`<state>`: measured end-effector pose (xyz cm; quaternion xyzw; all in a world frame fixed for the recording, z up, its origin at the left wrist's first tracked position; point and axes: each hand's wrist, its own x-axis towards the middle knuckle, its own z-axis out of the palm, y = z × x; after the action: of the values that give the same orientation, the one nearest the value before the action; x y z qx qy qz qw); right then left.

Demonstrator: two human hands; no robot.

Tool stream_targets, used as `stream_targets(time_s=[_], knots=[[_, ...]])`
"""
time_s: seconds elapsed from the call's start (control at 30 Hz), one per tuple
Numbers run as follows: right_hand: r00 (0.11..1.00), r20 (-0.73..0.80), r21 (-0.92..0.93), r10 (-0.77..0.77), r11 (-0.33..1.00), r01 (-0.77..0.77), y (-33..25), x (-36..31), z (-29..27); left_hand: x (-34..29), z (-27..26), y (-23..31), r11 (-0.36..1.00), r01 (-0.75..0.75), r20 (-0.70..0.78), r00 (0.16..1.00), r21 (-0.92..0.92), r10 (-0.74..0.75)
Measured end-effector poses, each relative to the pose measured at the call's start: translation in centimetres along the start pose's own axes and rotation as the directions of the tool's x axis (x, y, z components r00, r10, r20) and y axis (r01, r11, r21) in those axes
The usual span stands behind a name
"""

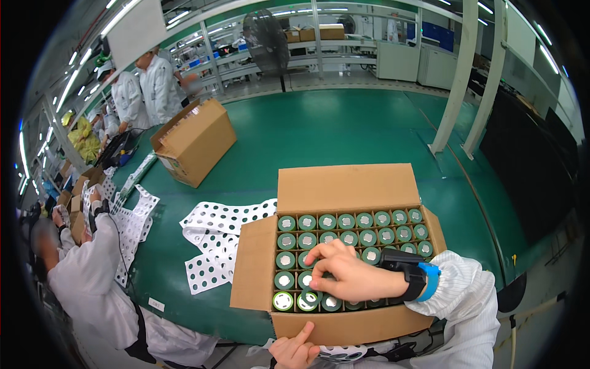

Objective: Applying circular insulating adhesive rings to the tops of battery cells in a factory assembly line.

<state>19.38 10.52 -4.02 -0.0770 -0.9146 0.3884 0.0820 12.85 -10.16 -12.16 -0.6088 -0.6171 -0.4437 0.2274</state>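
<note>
A cardboard box (344, 190) holds rows of upright cylindrical battery cells (364, 219) in a cardboard grid, most topped with dark green rings. My right hand (347, 273) bends over the front left part, its fingertips pinched at a green ring (312, 295). That ring sits off-centre on a brighter cell; the corner cell (283, 301) beside it shows a bright top with a light green rim. My right hand hides several cells. At the front wall, my left hand (295, 352) has its index finger stretched out, the others loosely bent. A perforated white strip (341, 353) lies just beside it.
Perforated white sheets (212, 240) lie left of the box on the green table (307, 129). Another carton (196, 144) stands farther left. A co-worker (92, 277) handles similar sheets at the left. Metal posts (458, 80) rise at the right, and a fan (265, 40) stands beyond the table.
</note>
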Motion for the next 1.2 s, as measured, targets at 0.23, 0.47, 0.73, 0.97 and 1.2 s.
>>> stream_targets(time_s=[0.23, 0.47, 0.73, 0.97, 1.2], knots=[[0.993, -0.083, -0.043, -0.084, 0.996, 0.081, -0.6, 0.2, 1.3, 0.1, 0.1, -0.2, 0.999, 0.028, 0.036, 0.999, -0.043, -0.027], [0.991, -0.081, -0.087, -0.108, 0.991, 0.101, -0.5, 0.3, 1.5, 0.6, -0.1, -0.2, 0.999, 0.018, 0.037, 0.999, -0.048, -0.016], [0.990, -0.102, -0.074, -0.100, 0.993, 0.093, -0.9, 0.1, 1.4, 0.7, -0.1, -0.2, 0.998, 0.005, 0.033, 0.999, -0.063, -0.003], [0.987, -0.113, -0.074, -0.114, 0.992, 0.106, -0.9, 0.2, 1.4, 0.6, -0.1, -0.4, 0.998, 0.000, 0.031, 1.000, -0.065, 0.002], [0.987, -0.110, -0.086, -0.120, 0.990, 0.111, -0.9, 0.1, 1.4, 0.6, 0.0, -0.4, 0.997, -0.004, 0.029, 1.000, -0.076, 0.006]])
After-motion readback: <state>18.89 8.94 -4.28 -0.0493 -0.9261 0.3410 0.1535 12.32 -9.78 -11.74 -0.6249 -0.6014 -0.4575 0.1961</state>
